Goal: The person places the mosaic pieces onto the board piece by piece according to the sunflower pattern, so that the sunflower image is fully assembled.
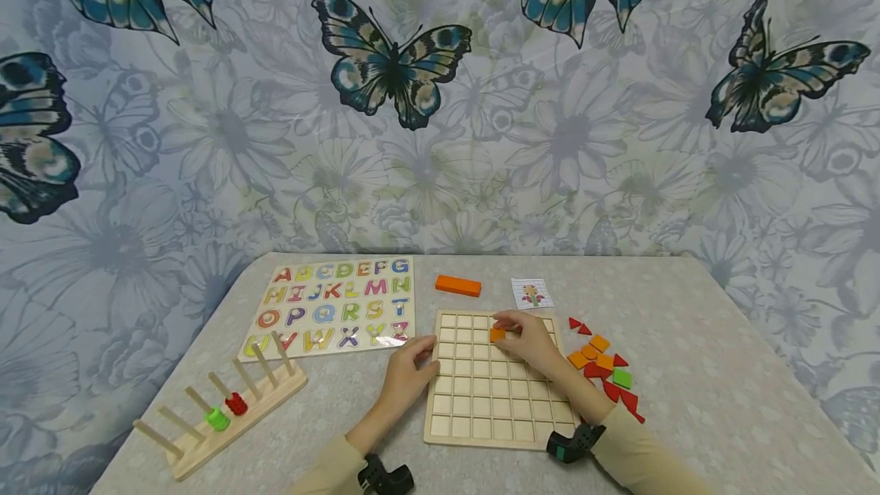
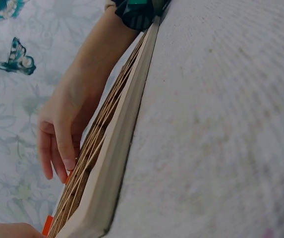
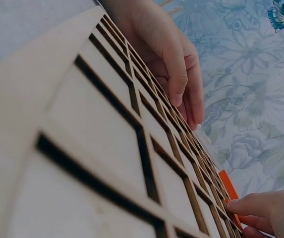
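Note:
A wooden grid board [image 1: 500, 444] lies flat on the table before me. My right hand [image 1: 528, 338] is over its far rows, pinching an orange square tile [image 1: 497, 335] between thumb and fingers at one of the cells. The left wrist view shows that right hand [image 2: 75, 111] with its fingertips pointing down to the grid. At the board's left edge, my left hand [image 1: 406, 374] touches the frame with relaxed fingers. In the right wrist view the left hand [image 3: 169, 52] has its fingers reaching down along the edge.
Loose orange, red and green [image 1: 622, 378] pieces lie right of the board. Behind it are an orange block [image 1: 457, 286] and a small picture card [image 1: 532, 293]. To the left are an alphabet board [image 1: 331, 272] and a wooden peg stand [image 1: 237, 426] with green and red beads.

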{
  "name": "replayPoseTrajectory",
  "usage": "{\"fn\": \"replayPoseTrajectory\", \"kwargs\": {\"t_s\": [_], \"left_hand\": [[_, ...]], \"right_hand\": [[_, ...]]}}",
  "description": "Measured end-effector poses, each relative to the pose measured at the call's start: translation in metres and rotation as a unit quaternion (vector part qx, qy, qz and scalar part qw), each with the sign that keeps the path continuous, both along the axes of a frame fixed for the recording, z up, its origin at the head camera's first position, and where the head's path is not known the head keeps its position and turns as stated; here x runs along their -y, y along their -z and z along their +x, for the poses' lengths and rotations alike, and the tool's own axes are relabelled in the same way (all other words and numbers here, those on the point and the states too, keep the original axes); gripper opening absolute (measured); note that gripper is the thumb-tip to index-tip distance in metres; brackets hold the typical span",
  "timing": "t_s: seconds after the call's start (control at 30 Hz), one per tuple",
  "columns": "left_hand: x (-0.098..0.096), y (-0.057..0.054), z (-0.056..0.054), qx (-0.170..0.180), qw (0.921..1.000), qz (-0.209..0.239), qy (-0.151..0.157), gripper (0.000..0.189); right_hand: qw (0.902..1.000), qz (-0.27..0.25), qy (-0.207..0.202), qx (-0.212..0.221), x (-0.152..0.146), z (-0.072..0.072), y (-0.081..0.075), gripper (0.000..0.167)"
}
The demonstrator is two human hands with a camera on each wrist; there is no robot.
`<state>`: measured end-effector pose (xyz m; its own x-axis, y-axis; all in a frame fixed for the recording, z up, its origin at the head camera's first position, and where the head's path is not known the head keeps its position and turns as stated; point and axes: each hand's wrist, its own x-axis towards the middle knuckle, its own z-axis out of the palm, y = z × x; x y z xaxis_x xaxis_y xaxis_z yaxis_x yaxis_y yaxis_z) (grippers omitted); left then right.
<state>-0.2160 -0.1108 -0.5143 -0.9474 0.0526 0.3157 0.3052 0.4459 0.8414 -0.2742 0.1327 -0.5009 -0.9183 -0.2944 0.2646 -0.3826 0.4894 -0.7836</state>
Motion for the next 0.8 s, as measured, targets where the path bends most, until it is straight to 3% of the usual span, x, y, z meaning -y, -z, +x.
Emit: {"fn": "replayPoseTrajectory", "kwargs": {"t_s": [0.53, 0.8], "left_hand": [[0.0, -0.002, 0.0, 0.001, 1.0, 0.008, 0.0, 0.04], [0.0, -0.001, 0.0, 0.004, 1.0, 0.004, -0.004, 0.04]], "right_hand": [[0.9999, -0.004, 0.009, -0.003, -0.001, 0.001, -0.002, 0.033], [0.9998, -0.016, 0.012, -0.007, -0.012, -0.003, -0.014, 0.032]]}}
